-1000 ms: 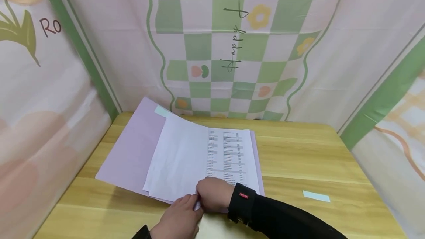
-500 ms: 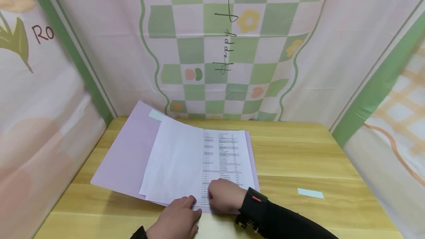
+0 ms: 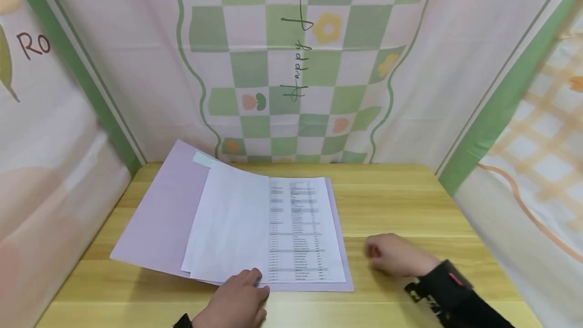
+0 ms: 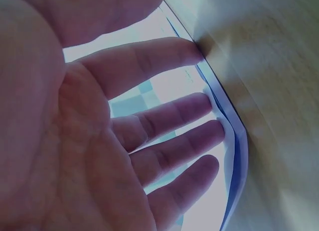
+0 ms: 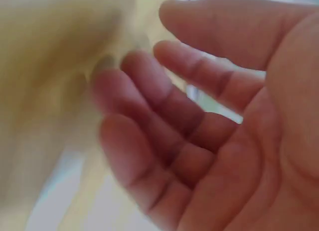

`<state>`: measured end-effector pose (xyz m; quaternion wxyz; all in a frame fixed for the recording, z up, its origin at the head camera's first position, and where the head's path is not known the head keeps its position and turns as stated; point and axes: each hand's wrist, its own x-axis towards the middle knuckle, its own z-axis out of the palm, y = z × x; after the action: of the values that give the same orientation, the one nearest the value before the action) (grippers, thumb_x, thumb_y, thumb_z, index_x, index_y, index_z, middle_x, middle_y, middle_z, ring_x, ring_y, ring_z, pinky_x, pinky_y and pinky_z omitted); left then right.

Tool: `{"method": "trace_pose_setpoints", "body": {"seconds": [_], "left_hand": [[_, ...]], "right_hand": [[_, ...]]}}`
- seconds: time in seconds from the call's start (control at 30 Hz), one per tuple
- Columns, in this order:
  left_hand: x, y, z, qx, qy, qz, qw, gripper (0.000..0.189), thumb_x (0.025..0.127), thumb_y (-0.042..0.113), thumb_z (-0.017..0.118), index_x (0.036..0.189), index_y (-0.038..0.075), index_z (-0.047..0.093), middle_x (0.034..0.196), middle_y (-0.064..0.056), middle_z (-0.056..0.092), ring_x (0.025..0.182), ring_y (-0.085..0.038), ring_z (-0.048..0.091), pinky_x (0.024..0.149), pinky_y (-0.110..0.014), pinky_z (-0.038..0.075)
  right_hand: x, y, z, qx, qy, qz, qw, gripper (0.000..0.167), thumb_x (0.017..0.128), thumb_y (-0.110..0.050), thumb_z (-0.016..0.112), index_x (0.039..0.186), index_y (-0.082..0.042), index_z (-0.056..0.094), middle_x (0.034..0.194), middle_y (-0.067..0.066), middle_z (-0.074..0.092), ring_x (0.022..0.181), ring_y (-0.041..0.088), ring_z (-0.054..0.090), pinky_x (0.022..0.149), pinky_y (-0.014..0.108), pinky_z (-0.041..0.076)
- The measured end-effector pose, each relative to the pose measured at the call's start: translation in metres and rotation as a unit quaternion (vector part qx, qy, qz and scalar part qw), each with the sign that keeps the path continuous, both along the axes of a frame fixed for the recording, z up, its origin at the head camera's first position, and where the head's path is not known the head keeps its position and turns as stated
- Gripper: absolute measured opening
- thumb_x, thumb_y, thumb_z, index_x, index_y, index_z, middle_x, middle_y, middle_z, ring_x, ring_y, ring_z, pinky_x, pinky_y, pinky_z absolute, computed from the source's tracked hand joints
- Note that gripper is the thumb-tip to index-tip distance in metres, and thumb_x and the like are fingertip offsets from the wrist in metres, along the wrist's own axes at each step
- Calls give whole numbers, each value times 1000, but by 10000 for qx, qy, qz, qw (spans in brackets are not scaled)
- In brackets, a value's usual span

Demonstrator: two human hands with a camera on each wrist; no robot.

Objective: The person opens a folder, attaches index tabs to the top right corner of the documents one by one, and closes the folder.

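A lilac folder (image 3: 157, 221) lies open on the wooden table, its left cover raised at an angle. Inside are white sheets; a blank page (image 3: 227, 221) is turned to the left and a printed list page (image 3: 298, 232) lies on the right. My left hand (image 3: 234, 300) rests at the folder's front edge near the fold, and its fingers (image 4: 174, 109) are spread fairly straight against the paper edges in the left wrist view. To the right of the folder, my right hand (image 3: 398, 257) hovers over the table, fingers (image 5: 129, 146) loosely bent and holding nothing.
A pale blue strip (image 3: 203, 159) sticks to the top of the folder's left cover. Patterned curtains (image 3: 291, 65) stand behind the table and at both sides. The wooden tabletop (image 3: 391, 196) extends right of the folder.
My right hand has left the fold and moved right, off the folder, now covering the spot where a loose pale blue strip lay. My left hand stays at the front edge.
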<state>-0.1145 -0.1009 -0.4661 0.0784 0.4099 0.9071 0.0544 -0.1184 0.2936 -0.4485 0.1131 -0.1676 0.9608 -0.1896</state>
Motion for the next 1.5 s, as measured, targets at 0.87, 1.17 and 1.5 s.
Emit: {"method": "trace_pose_setpoints", "body": {"seconds": [0.87, 1.17, 1.5], "left_hand": [[1, 0, -2, 8, -179, 137, 9997, 37, 85, 36, 73, 116, 16, 75, 116, -4, 59, 103, -18, 53, 88, -35, 47], [4, 1, -5, 1, 96, 28, 9999, 33, 84, 36, 72, 109, 14, 76, 106, -2, 58, 93, -16, 51, 85, -36, 47], [-4, 11, 15, 511, 476, -138, 9975, 15, 90, 28, 69, 80, 16, 70, 78, 6, 53, 69, -12, 49, 63, -32, 43]], "right_hand": [[32, 100, -12, 714, 266, -1225, 9895, 20, 87, -11, 75, 81, -18, 57, 70, -8, 48, 60, 9, 41, 59, 31, 35], [31, 113, -10, -596, -484, -1720, 9821, 7, 91, -5, 67, 95, -4, 62, 75, 1, 55, 62, 14, 48, 57, 28, 39], [17, 92, 2, -2380, -965, -2761, 9262, 17, 100, -11, 58, 102, 7, 58, 79, 13, 58, 68, 27, 55, 58, 34, 47]]}}
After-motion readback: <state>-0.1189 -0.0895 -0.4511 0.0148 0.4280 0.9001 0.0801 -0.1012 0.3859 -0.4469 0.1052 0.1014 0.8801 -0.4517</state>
